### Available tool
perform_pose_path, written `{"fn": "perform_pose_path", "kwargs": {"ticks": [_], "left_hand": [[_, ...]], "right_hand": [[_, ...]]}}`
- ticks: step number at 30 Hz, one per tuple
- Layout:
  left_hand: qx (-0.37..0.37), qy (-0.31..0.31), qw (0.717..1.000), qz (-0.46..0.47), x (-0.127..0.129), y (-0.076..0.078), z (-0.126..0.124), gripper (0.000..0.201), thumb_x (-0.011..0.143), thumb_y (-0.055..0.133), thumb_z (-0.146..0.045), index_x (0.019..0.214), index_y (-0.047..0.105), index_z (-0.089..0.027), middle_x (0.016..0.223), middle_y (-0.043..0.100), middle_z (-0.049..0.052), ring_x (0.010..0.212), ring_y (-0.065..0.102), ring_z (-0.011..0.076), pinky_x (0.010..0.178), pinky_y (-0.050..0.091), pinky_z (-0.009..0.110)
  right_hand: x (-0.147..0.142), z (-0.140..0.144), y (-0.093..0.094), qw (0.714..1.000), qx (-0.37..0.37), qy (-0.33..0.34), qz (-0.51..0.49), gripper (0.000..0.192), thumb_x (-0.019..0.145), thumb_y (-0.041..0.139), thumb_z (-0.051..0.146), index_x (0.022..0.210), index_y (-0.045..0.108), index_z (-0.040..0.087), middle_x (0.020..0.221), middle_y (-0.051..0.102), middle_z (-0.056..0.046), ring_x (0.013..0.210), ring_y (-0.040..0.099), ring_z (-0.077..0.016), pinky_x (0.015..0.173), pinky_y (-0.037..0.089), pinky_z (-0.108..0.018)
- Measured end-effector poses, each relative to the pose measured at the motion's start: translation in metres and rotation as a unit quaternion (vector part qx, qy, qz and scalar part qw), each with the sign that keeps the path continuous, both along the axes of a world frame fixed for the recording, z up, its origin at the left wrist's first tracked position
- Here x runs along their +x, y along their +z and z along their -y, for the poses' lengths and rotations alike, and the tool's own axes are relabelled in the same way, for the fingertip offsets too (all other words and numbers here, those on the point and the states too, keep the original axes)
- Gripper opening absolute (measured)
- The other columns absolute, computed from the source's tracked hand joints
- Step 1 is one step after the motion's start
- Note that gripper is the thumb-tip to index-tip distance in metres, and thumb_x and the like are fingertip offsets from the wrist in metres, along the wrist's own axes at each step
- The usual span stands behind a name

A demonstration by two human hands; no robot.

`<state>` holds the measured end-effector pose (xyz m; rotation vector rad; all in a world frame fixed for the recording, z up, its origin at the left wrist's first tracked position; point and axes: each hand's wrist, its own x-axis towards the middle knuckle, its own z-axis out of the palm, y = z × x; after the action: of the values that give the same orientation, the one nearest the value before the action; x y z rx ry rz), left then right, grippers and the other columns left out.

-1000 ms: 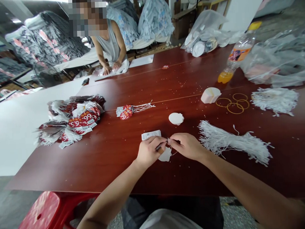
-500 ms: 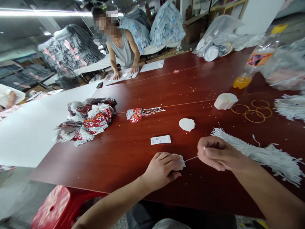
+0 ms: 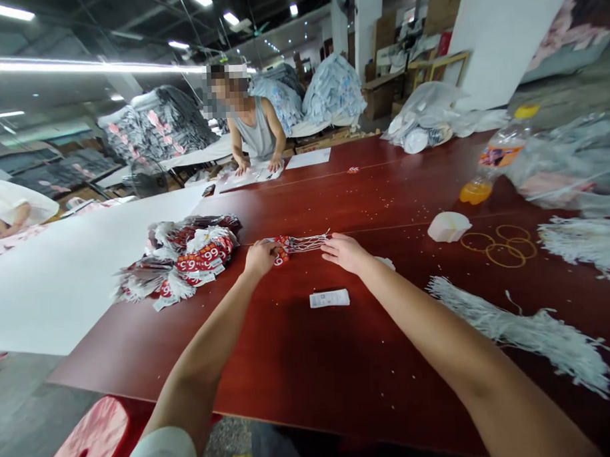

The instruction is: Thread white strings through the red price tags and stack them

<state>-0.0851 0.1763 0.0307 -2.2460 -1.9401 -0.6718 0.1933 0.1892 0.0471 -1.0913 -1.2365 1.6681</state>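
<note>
We sit at a long dark red table point(image 3: 383, 186) with a glossy top, which meets a white table point(image 3: 61, 277) on our left. Fluorescent tubes point(image 3: 79, 63) run across a dark ceiling. A white pillar point(image 3: 498, 35) rises at the far right, with wooden shelving point(image 3: 434, 67) beside it. Stacks of folded fabric point(image 3: 156, 127) fill the back of the room. Below the near edge stands a red plastic stool point(image 3: 87, 439) on a grey speckled floor point(image 3: 21, 412).
</note>
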Motion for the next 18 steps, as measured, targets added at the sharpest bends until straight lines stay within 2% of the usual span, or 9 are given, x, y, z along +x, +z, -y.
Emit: {"fn": "perform_pose_path", "kwargs": {"ticks": [3, 4, 5, 6, 8, 10, 14, 16, 18], "left_hand": [[0.051, -0.007, 0.998, 0.045, 0.021, -0.008, 0.004, 0.022, 0.090, 0.061, -0.023, 0.109, 0.071, -0.019, 0.117, 0.068, 0.012, 0.109, 0.060, 0.0278, 0.098, 0.046, 0.044], [0.065, -0.038, 0.995, 0.070, 0.034, -0.008, 0.011, 0.021, 0.093, 0.059, -0.025, 0.110, 0.070, -0.019, 0.117, 0.068, 0.010, 0.110, 0.060, 0.0264, 0.100, 0.045, 0.043], [0.068, -0.084, 0.990, 0.095, 0.050, -0.008, 0.019, 0.020, 0.095, 0.057, -0.026, 0.109, 0.070, -0.021, 0.114, 0.069, 0.008, 0.109, 0.060, 0.0240, 0.100, 0.046, 0.041], [0.060, -0.138, 0.982, 0.118, 0.068, -0.008, 0.027, 0.018, 0.096, 0.057, -0.028, 0.107, 0.070, -0.022, 0.109, 0.070, 0.006, 0.105, 0.062, 0.0214, 0.098, 0.047, 0.037], [0.019, -0.239, 0.960, 0.144, 0.109, -0.007, 0.039, 0.016, 0.097, 0.057, -0.030, 0.103, 0.071, -0.025, 0.102, 0.071, 0.002, 0.096, 0.063, 0.0174, 0.091, 0.050, 0.032], [-0.020, -0.292, 0.946, 0.141, 0.153, -0.008, 0.041, 0.012, 0.095, 0.062, -0.031, 0.102, 0.071, -0.027, 0.102, 0.069, 0.001, 0.095, 0.063, 0.0163, 0.087, 0.051, 0.029], [-0.086, -0.278, 0.952, 0.095, 0.215, -0.017, 0.021, 0.035, 0.079, 0.080, -0.040, 0.108, 0.070, -0.026, 0.110, 0.066, 0.003, 0.101, 0.063, 0.0209, 0.088, 0.053, 0.032], [-0.124, -0.254, 0.956, 0.081, 0.225, -0.020, 0.010, 0.040, 0.071, 0.085, -0.044, 0.105, 0.072, -0.025, 0.107, 0.067, 0.003, 0.096, 0.065, 0.0220, 0.085, 0.053, 0.032], [-0.142, -0.254, 0.954, 0.076, 0.228, -0.021, 0.006, 0.031, 0.074, 0.082, -0.044, 0.098, 0.074, -0.027, 0.102, 0.067, 0.002, 0.089, 0.066, 0.0204, 0.079, 0.053, 0.030]], "right_hand": [[0.046, 0.012, 0.013, 0.990, 0.085, 0.044, 0.103, 0.033, 0.086, 0.063, 0.029, 0.118, 0.063, 0.021, 0.110, 0.070, -0.006, 0.100, 0.068, -0.0235, 0.084, 0.053, -0.034], [0.072, 0.022, 0.017, 0.966, 0.154, 0.087, 0.188, 0.025, 0.086, 0.064, 0.031, 0.109, 0.068, 0.022, 0.103, 0.071, -0.004, 0.092, 0.068, -0.0209, 0.081, 0.051, -0.032], [0.099, 0.035, 0.021, 0.919, 0.224, 0.117, 0.302, 0.016, 0.085, 0.065, 0.033, 0.096, 0.071, 0.023, 0.094, 0.072, -0.002, 0.084, 0.067, -0.0193, 0.076, 0.049, -0.030], [0.125, 0.049, 0.022, 0.871, 0.251, 0.121, 0.404, 0.012, 0.084, 0.066, 0.033, 0.087, 0.072, 0.024, 0.087, 0.072, -0.001, 0.076, 0.066, -0.0186, 0.069, 0.047, -0.030], [0.166, 0.075, 0.018, 0.792, 0.225, 0.156, 0.545, 0.007, 0.076, 0.072, 0.032, 0.079, 0.072, 0.026, 0.080, 0.072, -0.001, 0.066, 0.063, -0.0188, 0.058, 0.042, -0.029], [0.189, 0.093, 0.006, 0.748, 0.184, 0.180, 0.612, 0.006, 0.072, 0.075, 0.031, 0.077, 0.074, 0.027, 0.079, 0.073, -0.002, 0.065, 0.064, -0.0204, 0.053, 0.038, -0.029], [0.195, 0.102, -0.013, 0.740, 0.150, 0.215, 0.619, 0.007, 0.077, 0.070, 0.033, 0.074, 0.075, 0.029, 0.079, 0.073, -0.002, 0.067, 0.066, -0.0213, 0.052, 0.038, -0.028], [0.189, 0.107, -0.006, 0.750, 0.178, 0.216, 0.600, 0.008, 0.078, 0.068, 0.030, 0.072, 0.073, 0.028, 0.076, 0.073, -0.002, 0.064, 0.064, -0.0205, 0.052, 0.037, -0.029], [0.179, 0.115, 0.011, 0.775, 0.233, 0.203, 0.551, 0.008, 0.079, 0.066, 0.027, 0.072, 0.069, 0.026, 0.074, 0.071, -0.001, 0.063, 0.062, -0.0181, 0.054, 0.039, -0.028]]}}
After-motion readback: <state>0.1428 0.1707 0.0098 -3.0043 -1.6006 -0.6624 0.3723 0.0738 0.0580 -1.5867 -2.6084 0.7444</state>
